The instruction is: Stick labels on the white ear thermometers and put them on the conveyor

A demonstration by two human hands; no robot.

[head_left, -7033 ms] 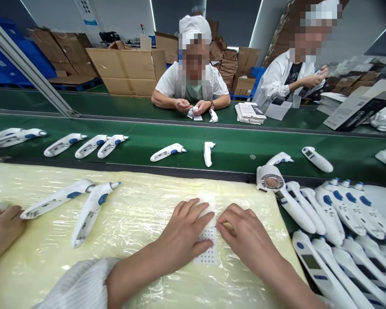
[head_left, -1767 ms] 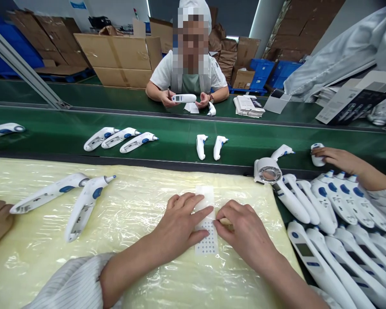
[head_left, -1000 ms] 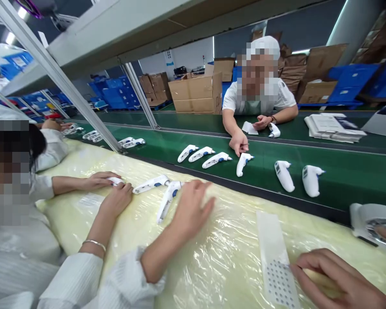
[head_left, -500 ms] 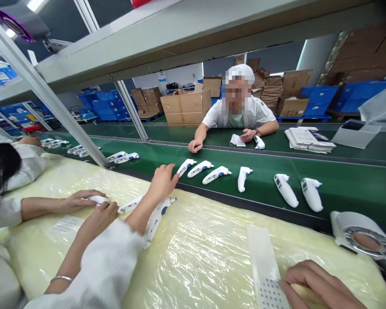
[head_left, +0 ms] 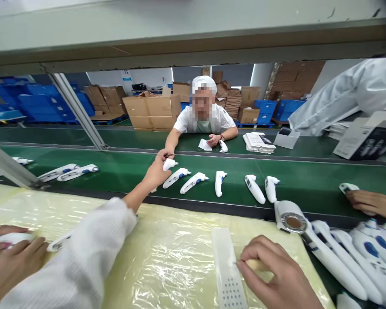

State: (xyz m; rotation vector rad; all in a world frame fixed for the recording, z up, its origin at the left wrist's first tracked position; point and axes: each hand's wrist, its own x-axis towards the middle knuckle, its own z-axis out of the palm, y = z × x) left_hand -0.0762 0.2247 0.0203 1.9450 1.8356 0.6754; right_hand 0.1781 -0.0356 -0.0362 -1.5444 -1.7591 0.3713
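Observation:
My left hand [head_left: 157, 175] reaches over the green belt, fingers closed round a white ear thermometer [head_left: 169, 164]. A co-worker's hand [head_left: 167, 153] meets mine there; whether it also grips the thermometer I cannot tell. Further white thermometers with blue buttons, one of them an open-sided thermometer [head_left: 176, 177], lie in a row to the right. My right hand [head_left: 273, 270] pinches a small tool with a beige handle [head_left: 256, 265] and a thin tip, just right of a white strip [head_left: 229, 266] dotted with grey rounds. Its full shape is hidden by my fingers.
Yellow plastic film [head_left: 167, 253] covers the bench. A white round-headed device [head_left: 291, 216] stands beside several thermometers at right. Another person's hand [head_left: 371, 201] touches a thermometer on the belt; a neighbour's hands [head_left: 22, 253] hold a white part. A shelf beam [head_left: 193, 30] crosses overhead.
My view has turned right. My left hand has moved forward onto the belt and closed on a thermometer, meeting the co-worker's hand. The right hand keeps its pinch beside the strip.

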